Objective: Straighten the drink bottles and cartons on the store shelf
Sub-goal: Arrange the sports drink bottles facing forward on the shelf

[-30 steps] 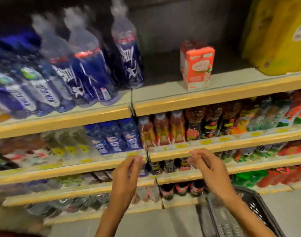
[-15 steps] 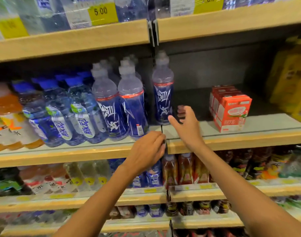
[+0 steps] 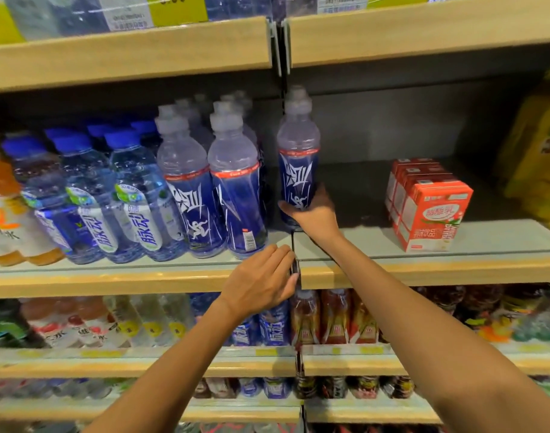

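Observation:
A lone blue-labelled sports drink bottle (image 3: 298, 164) stands upright set back on the middle shelf (image 3: 423, 267), at the joint between two shelf sections. My right hand (image 3: 314, 212) wraps around its lower part. To its left stand two rows of the same blue bottles (image 3: 236, 189), then blue-capped water bottles (image 3: 136, 198). My left hand (image 3: 261, 281) rests with curled fingers on the shelf's front lip just below, holding nothing. A row of red drink cartons (image 3: 433, 207) sits to the right on the same shelf.
Orange drink bottles (image 3: 1, 214) stand at the far left and yellow packs (image 3: 536, 164) at the far right. The shelf above (image 3: 126, 54) overhangs the bottle tops. Lower shelves hold several small bottles (image 3: 333, 317).
The view rose from the lower shelves to the middle shelf. My right hand moved forward and closed around the lone blue bottle. My left hand came up to the shelf lip.

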The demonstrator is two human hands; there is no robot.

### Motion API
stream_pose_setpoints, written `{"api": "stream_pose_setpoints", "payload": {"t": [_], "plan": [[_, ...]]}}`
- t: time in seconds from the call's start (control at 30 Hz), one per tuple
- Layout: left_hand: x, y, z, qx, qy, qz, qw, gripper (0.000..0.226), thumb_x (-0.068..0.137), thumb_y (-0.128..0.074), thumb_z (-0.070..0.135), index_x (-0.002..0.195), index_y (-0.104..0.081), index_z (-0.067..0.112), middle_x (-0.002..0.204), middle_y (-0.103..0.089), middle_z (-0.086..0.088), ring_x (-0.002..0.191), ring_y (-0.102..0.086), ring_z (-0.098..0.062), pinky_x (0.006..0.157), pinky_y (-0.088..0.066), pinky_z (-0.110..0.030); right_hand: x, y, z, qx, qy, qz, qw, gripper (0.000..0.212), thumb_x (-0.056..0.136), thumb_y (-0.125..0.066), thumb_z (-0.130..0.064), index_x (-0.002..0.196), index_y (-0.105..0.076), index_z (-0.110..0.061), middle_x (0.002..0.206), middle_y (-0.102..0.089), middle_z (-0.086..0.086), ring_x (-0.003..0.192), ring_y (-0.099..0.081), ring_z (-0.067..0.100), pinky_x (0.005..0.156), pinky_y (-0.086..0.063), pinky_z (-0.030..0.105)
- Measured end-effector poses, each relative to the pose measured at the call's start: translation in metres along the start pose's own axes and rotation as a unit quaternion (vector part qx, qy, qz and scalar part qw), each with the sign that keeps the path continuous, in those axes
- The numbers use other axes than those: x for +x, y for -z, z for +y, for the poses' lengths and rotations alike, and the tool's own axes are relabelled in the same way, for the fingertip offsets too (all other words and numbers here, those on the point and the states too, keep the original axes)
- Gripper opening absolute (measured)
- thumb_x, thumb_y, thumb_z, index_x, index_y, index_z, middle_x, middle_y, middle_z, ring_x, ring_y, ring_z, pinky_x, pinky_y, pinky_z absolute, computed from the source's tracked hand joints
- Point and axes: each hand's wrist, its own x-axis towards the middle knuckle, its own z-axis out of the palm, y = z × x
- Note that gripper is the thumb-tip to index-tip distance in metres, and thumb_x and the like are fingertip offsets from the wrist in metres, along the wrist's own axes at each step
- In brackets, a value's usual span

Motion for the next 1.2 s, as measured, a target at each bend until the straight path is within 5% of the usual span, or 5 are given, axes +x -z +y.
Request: {"api": "stream_pose_setpoints", "payload": {"t": [0.53, 0.63, 0.73, 0.8, 1.2], "plan": [[0.014, 0.028, 0.009, -0.121, 0.168, -0.048, 0.977, 0.031, 0.098, -0.041, 0.025, 0.092, -0.063, 0.005, 0.088, -0.064, -0.008, 0.076, -0.062, -0.026, 0.06, -0.046, -0.035, -0.047, 0.06, -0.033, -0.021, 0.002, -0.013, 1.0, 0.054, 0.069, -0.082, -0.032, 0.107, -0.045, -0.02, 0.092, -0.058, -0.016, 0.081, -0.059, 0.001, 0.066, -0.047, 0.013], [0.032, 0.044, 0.009, -0.295, 0.351, -0.026, 0.888, 0.03, 0.102, -0.04, 0.027, 0.097, -0.062, 0.007, 0.089, -0.064, -0.007, 0.08, -0.06, -0.024, 0.067, -0.044, -0.036, -0.065, 0.073, -0.045, 0.016, 0.007, -0.054, 0.998, 0.054, 0.07, -0.081, -0.024, 0.114, -0.05, -0.017, 0.107, -0.065, -0.002, 0.095, -0.063, 0.014, 0.083, -0.051, 0.03], [0.072, 0.074, 0.003, -0.566, 0.503, 0.067, 0.65, 0.035, 0.103, -0.039, 0.031, 0.091, -0.068, 0.015, 0.088, -0.071, -0.001, 0.082, -0.066, -0.015, 0.067, -0.049, -0.025, -0.086, 0.081, -0.052, 0.064, 0.004, -0.111, 0.992, 0.045, 0.072, -0.08, -0.019, 0.105, -0.051, -0.027, 0.101, -0.066, -0.007, 0.088, -0.066, 0.004, 0.075, -0.05, 0.022], [0.092, 0.089, 0.0, -0.656, 0.491, 0.076, 0.568, 0.034, 0.102, -0.036, 0.038, 0.095, -0.065, 0.02, 0.087, -0.074, 0.005, 0.084, -0.069, -0.011, 0.074, -0.054, -0.023, -0.099, 0.081, -0.053, 0.078, 0.003, -0.14, 0.987, 0.044, 0.073, -0.079, -0.02, 0.102, -0.049, -0.032, 0.1, -0.065, -0.01, 0.085, -0.066, -0.002, 0.068, -0.049, 0.014], [0.116, 0.11, 0.023, -0.643, 0.523, 0.174, 0.532, 0.023, 0.082, -0.069, 0.039, 0.097, -0.06, 0.024, 0.084, -0.071, 0.005, 0.074, -0.071, -0.012, 0.078, -0.058, -0.03, -0.134, 0.067, -0.062, -0.01, 0.049, -0.146, 0.988, 0.063, 0.064, -0.083, -0.04, 0.109, -0.038, -0.035, 0.09, -0.058, -0.027, 0.082, -0.058, -0.019, 0.062, -0.046, 0.003]]}}
